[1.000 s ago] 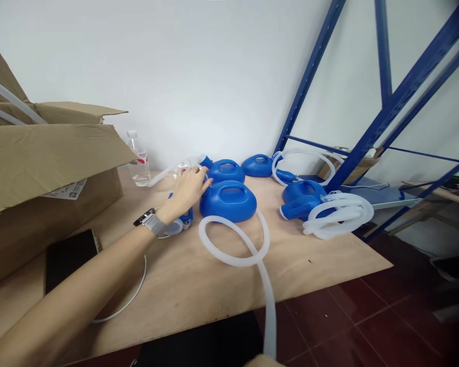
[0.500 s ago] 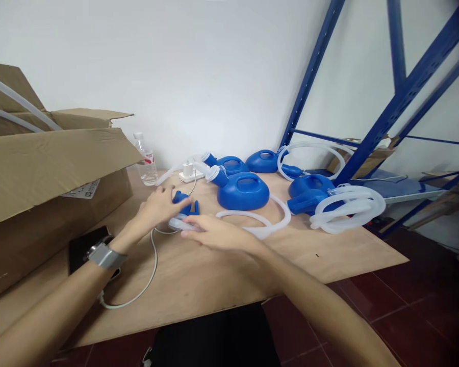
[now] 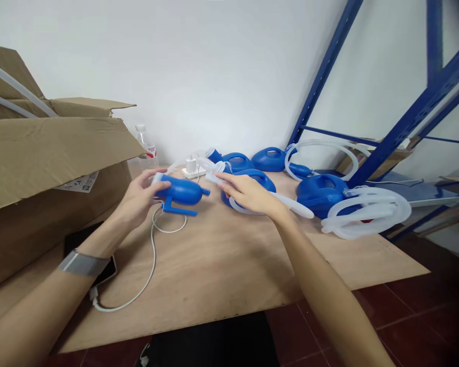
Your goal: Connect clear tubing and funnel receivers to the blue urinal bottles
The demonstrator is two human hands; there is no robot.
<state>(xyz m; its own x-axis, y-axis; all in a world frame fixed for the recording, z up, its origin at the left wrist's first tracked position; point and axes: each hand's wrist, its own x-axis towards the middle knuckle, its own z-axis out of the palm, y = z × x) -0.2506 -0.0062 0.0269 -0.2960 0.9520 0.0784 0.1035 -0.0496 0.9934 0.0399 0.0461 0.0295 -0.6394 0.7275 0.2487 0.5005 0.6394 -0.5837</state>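
My left hand [image 3: 139,196] is closed round the pale end of a small blue bottle-like part [image 3: 183,191], which has a nozzle pointing right and a flat blue handle below. The part is held above the table. My right hand [image 3: 248,191] grips the end of a translucent tube [image 3: 213,177], just right of the nozzle and apart from it. Behind that hand stands a blue jug [image 3: 260,178], partly hidden. The tube's loop [image 3: 296,205] lies to the right of my right hand.
A large open cardboard box [image 3: 57,158] fills the left side, with a water bottle [image 3: 147,148] behind it. More blue jugs [image 3: 268,159] and coiled tubing [image 3: 371,211] lie right. A phone [image 3: 107,270], white cable [image 3: 151,270], power strip [image 3: 193,172] and blue rack [image 3: 321,71] also show.
My left hand has lifted the small blue part off the table and turned it sideways. My right hand has moved up and right with the tube end. The view has shifted slightly.
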